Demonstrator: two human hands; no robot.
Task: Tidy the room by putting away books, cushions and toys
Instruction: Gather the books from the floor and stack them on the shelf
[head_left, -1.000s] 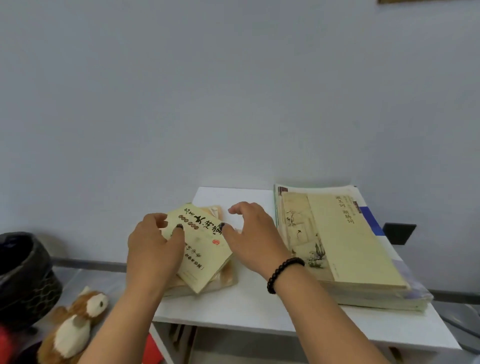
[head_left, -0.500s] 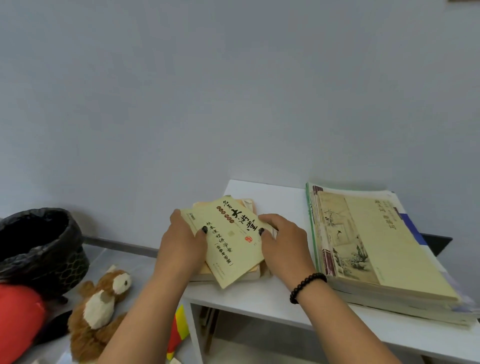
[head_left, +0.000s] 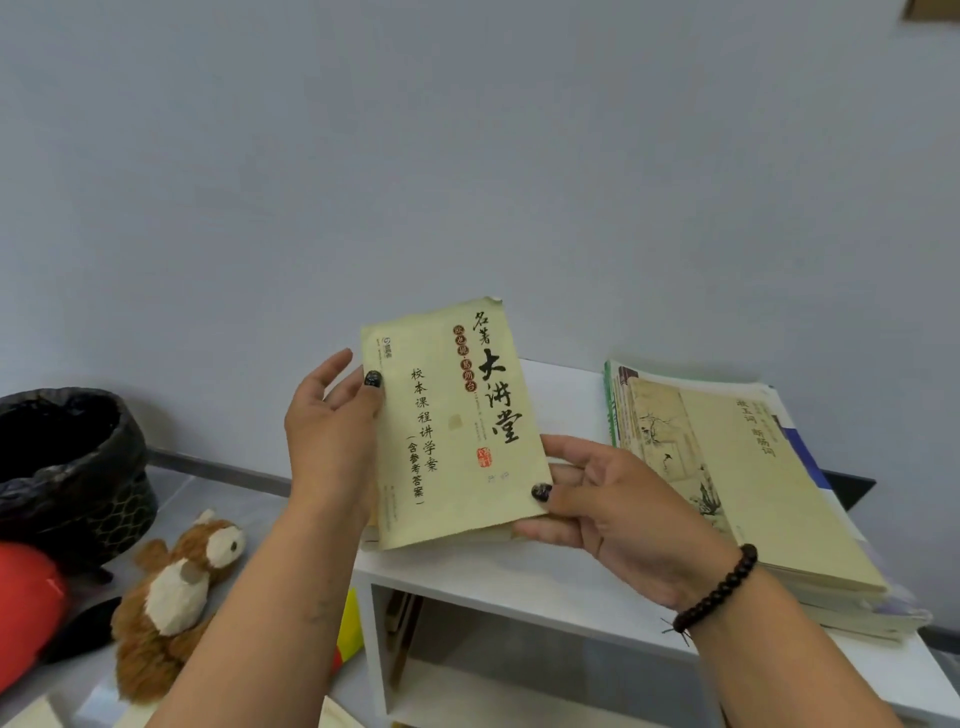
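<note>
A thin yellow booklet with black Chinese writing is held tilted up above the white shelf unit. My left hand grips its left edge, thumb on the cover. My right hand pinches its lower right corner, thumb on top and fingers underneath. More pale pages show under the booklet's bottom edge. A stack of large books lies on the right of the shelf top. A brown and white plush toy lies on the floor at lower left.
A black-lined bin stands on the floor at the left, with a red object in front of it. Something yellow leans by the shelf's side. The shelf has an open compartment below. A grey wall is behind.
Both hands have lifted the yellow booklet off the shelf top and tilted it up towards the camera. The view has come closer.
</note>
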